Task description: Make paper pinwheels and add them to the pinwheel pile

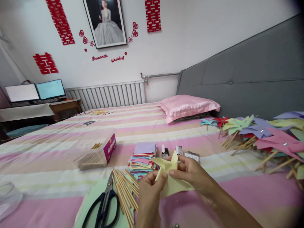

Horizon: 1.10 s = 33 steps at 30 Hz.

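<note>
A pale yellow paper pinwheel (175, 187) is between my two hands, with some of its corners curled up toward the middle. My left hand (150, 194) pinches its left side between thumb and fingers. On the right, my right hand (190, 172) grips the paper with the thumb pressed near its centre. Just behind my hands stands a stack of coloured paper squares (142, 160). Wooden sticks (124, 193) and black-handled scissors (106, 202) lie on green paper (91, 193) left of my left hand. A small metal piece (175, 225) shows at the bottom edge.
Finished pinwheels (282, 144) in several colours lie at the right. A clear plastic box (95, 152) holds more sticks. Small boxes (192, 156) sit beyond my right hand. Farther back are a pink pillow (187, 106) and a phone (89, 123) on the striped bed (133, 123).
</note>
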Each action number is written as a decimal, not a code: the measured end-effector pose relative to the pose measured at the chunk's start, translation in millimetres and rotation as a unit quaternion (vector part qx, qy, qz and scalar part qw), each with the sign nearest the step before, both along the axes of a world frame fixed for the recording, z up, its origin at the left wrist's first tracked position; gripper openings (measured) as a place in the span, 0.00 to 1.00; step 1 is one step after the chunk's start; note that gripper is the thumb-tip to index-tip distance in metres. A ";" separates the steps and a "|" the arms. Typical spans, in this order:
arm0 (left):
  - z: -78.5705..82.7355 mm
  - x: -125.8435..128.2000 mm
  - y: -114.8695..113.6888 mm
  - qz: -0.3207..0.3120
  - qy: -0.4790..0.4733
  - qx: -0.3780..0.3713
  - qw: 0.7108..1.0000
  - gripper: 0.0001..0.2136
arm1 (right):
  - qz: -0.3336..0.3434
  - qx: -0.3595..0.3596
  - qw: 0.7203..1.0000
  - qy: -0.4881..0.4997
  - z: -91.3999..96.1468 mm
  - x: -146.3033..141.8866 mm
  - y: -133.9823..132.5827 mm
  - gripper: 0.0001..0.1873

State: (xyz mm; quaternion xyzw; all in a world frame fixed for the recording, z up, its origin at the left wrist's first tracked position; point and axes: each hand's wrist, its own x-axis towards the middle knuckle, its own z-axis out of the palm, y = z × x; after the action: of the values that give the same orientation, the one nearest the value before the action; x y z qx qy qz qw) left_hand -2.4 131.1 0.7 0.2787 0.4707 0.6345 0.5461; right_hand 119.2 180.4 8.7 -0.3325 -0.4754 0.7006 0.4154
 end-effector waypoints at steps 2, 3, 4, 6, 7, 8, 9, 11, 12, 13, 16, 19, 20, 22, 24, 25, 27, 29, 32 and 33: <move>-3.3 -2.2 1.7 -0.011 0.014 -0.007 1.000 0.11 | -0.003 0.006 1.000 -0.012 -0.1 1.2 0.9 0.27; -5.3 -3.4 3.0 -0.016 0.018 -0.006 1.000 0.11 | -0.004 0.009 1.000 -0.017 -0.3 1.7 1.4 0.26; -7.3 -4.5 4.4 -0.020 0.023 -0.005 1.000 0.10 | -0.005 0.011 1.000 -0.021 -0.5 2.1 1.8 0.26; -10.6 -6.2 6.7 -0.028 0.033 -0.001 0.999 0.10 | -0.001 0.018 0.999 -0.032 -0.9 2.5 2.3 0.25; -11.4 -6.7 7.4 -0.030 0.039 0.000 0.999 0.10 | 0.001 0.022 0.999 -0.037 -1.2 2.5 2.5 0.24; -11.5 -6.9 7.7 -0.029 0.045 -0.001 0.999 0.11 | 0.003 0.027 0.999 -0.043 -1.4 2.5 2.5 0.24; -10.9 -6.7 7.4 -0.027 0.052 -0.001 0.998 0.11 | 0.004 0.031 0.998 -0.049 -1.7 2.4 2.5 0.24; -7.9 -5.6 5.5 -0.022 0.062 -0.001 0.998 0.10 | 0.005 0.038 0.997 -0.060 -2.4 2.0 2.3 0.23; -5.9 -4.8 4.1 -0.022 0.067 0.000 0.998 0.10 | 0.004 0.042 0.997 -0.064 -2.8 1.7 2.2 0.23; -3.7 -4.0 2.5 -0.023 0.070 0.002 0.997 0.09 | 0.004 0.046 0.997 -0.067 -3.4 1.3 2.0 0.22; 1.2 -2.5 -1.4 -0.029 0.058 0.005 0.998 0.08 | 0.002 0.063 0.995 -0.073 -5.2 -0.1 1.6 0.23; 2.0 -3.8 -2.4 -0.010 0.044 -0.003 0.999 0.07 | -0.012 0.110 0.990 -0.085 -5.3 -1.1 1.7 0.26; 1.8 -4.9 -2.1 0.001 0.044 -0.011 0.999 0.06 | -0.033 0.139 0.985 -0.094 -4.3 -0.8 1.8 0.27; 1.4 -8.0 -0.9 0.024 0.037 -0.030 0.999 0.06 | -0.099 0.211 0.965 -0.121 0.2 0.9 1.6 0.27; 1.7 -11.1 0.8 0.042 0.007 -0.045 0.998 0.06 | -0.171 0.278 0.932 -0.156 7.1 4.2 -0.1 0.21; 2.2 -12.5 1.8 0.051 -0.014 -0.048 0.997 0.05 | -0.192 0.306 0.916 -0.174 10.7 6.1 -1.7 0.16; 3.5 -14.4 3.6 0.071 -0.051 -0.049 0.995 0.05 | -0.172 0.349 0.897 -0.212 16.7 9.5 -6.3 0.07; 4.8 -15.3 5.0 0.086 -0.073 -0.045 0.993 0.04 | -0.065 0.370 0.895 -0.241 18.6 10.7 -11.3 0.06; 6.0 -15.8 5.1 0.094 -0.093 -0.033 0.991 0.04 | 0.071 0.374 0.885 -0.268 13.4 7.6 -15.7 0.13; 6.2 -15.8 4.6 0.093 -0.100 -0.028 0.990 0.04 | 0.083 0.376 0.881 -0.276 10.4 5.8 -16.1 0.14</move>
State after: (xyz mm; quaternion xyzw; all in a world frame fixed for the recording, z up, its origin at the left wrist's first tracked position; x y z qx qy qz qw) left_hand -18.1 135.6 6.9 0.1531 0.4556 0.6937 0.5364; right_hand 125.0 164.3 19.0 -0.2905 -0.8241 0.3811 0.3019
